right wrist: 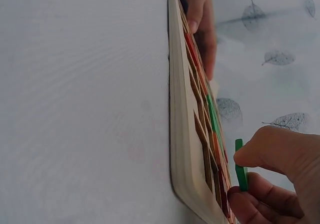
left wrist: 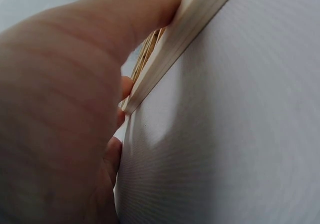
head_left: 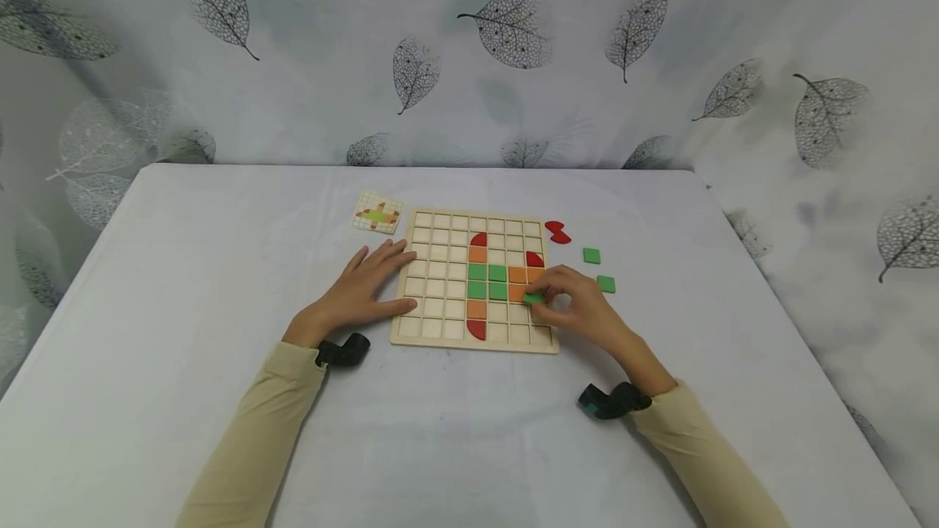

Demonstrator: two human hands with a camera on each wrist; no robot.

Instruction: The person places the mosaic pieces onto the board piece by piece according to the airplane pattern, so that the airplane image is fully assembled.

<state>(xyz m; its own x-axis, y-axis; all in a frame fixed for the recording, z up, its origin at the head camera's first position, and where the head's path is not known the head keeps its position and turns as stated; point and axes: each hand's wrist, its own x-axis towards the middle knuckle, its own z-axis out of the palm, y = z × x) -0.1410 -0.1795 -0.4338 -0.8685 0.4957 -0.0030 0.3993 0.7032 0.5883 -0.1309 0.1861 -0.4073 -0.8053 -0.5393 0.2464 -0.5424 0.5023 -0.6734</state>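
Note:
A wooden grid board (head_left: 435, 288) lies on the table, with green squares (head_left: 477, 272), orange squares (head_left: 517, 275) and red quarter-round pieces (head_left: 477, 329) in its cells. Over the right part of the board, my right hand (head_left: 587, 310) pinches a green square tile (right wrist: 241, 176) between thumb and fingers. The right wrist view shows that tile on edge, a little off the board's surface. My left hand (head_left: 357, 290) rests at the board's left edge with its fingers spread. Its thumb (left wrist: 150, 8) touches the wooden rim in the left wrist view.
Right of the board lie two loose green squares (head_left: 591, 255) and some red pieces (head_left: 558, 232). A small pattern card (head_left: 377, 212) sits beyond the board's upper left corner. The white table (head_left: 455, 430) meets a leaf-print cloth (head_left: 315, 55) at the back.

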